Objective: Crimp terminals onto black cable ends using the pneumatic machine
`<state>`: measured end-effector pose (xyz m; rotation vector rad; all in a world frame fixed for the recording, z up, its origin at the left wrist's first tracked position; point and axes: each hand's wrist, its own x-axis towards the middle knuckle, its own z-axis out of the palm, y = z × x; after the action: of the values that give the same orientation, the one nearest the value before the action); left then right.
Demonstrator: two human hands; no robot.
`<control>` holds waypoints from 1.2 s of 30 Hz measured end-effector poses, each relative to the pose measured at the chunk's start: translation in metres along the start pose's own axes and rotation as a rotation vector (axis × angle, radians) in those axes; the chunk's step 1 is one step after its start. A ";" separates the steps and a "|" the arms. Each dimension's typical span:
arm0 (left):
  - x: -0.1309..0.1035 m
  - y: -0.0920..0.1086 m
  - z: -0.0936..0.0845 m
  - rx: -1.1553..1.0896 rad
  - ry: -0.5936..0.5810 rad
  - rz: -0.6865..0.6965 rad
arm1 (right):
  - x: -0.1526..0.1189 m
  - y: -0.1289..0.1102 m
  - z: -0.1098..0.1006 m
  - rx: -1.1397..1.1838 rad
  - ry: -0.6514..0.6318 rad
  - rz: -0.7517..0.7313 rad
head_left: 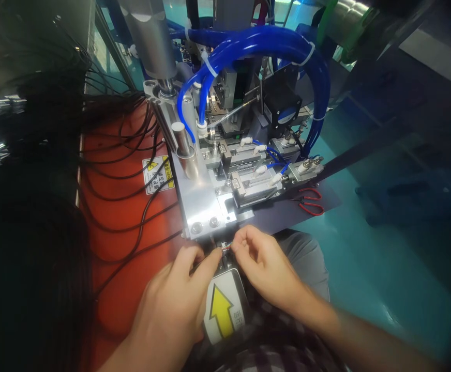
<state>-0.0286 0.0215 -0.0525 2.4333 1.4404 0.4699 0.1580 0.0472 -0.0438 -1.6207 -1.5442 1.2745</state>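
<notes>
Both hands meet at the front of a metal machine fixture point(200, 201). My left hand point(173, 292) is closed, thumb and index finger pinching a thin cable with red and white wires point(226, 248). On the other side my right hand point(262, 263) is also closed, its thumb and fingertips pinched at the far end of the same wires. The wires' tips are too small to make out. Just below the fingertips lies a white label with a yellow arrow point(221, 310), on a dark part that my left hand partly covers.
Thick blue air tubes point(264, 41) arch over metal cylinders and slides point(254, 181). Red-handled scissors point(311, 201) lie right of the fixture. Black cables point(132, 199) cross an orange-red surface point(132, 279) with a warning label point(159, 174). A blurred dark mass point(27, 232) fills the left side.
</notes>
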 end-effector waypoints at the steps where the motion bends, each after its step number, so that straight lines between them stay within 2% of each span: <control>1: 0.000 0.000 0.000 0.000 0.002 0.003 | 0.000 0.000 -0.001 0.002 -0.004 0.010; 5: 0.002 0.001 -0.001 0.002 0.012 0.011 | 0.002 0.004 -0.004 0.205 -0.095 0.152; 7: 0.002 0.002 -0.002 -0.003 0.015 0.011 | 0.003 0.006 -0.005 0.282 -0.097 0.168; 17: 0.000 0.002 0.003 -0.001 0.038 0.003 | 0.010 0.001 0.000 0.264 -0.071 0.144; 20: -0.001 0.001 0.005 0.014 0.042 0.001 | 0.009 0.003 0.000 0.117 -0.020 -0.003; 25: 0.001 0.001 0.005 0.024 0.056 0.015 | 0.006 0.005 -0.004 -0.316 0.117 -0.490; 28: 0.002 0.002 0.003 0.040 0.063 0.038 | 0.006 0.006 -0.004 -0.440 0.133 -0.605; 30: 0.003 0.003 0.002 0.053 0.081 0.026 | 0.005 0.006 -0.003 -0.401 0.125 -0.562; 36: 0.004 0.004 0.002 0.071 0.102 0.050 | 0.000 0.007 0.005 -0.156 0.077 -0.274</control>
<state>-0.0233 0.0229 -0.0521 2.5399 1.4634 0.5707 0.1565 0.0451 -0.0520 -1.4690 -1.7827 0.9566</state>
